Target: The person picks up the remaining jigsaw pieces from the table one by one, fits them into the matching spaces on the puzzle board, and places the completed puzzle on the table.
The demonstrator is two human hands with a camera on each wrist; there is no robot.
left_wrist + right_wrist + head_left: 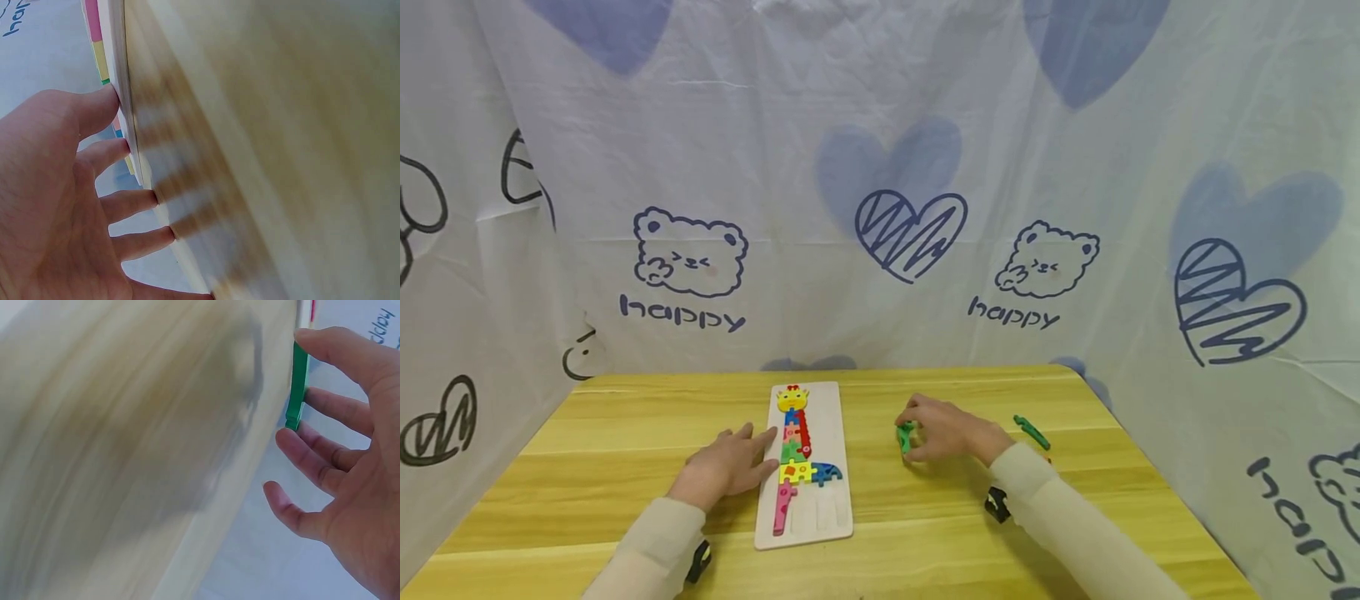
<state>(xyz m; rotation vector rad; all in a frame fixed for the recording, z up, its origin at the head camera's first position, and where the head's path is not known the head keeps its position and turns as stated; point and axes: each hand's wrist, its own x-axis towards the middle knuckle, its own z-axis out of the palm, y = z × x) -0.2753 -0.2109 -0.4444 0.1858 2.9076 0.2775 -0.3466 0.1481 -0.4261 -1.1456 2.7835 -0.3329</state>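
Note:
A pale wooden puzzle board point(826, 417) lies on the table, bearing a giraffe of colourful pieces with a yellow head point(792, 400), a pink leg point(783, 508) and a blue piece point(826, 473) at the side. Bare recesses show at the board's lower right. My left hand point(718, 467) has its fingers spread, with thumb and fingertips at the board's left edge. To the right of the board, my right hand point(946, 431) pinches a green puzzle piece point(299, 381) between thumb and fingers, low over the table.
Another green piece point(1032, 432) lies on the table beyond the right forearm, with a tiny red bit point(1049, 460) near it, mostly hidden by the sleeve. A white printed cloth point(805, 275) hangs behind and at both sides of the wooden table point(647, 417).

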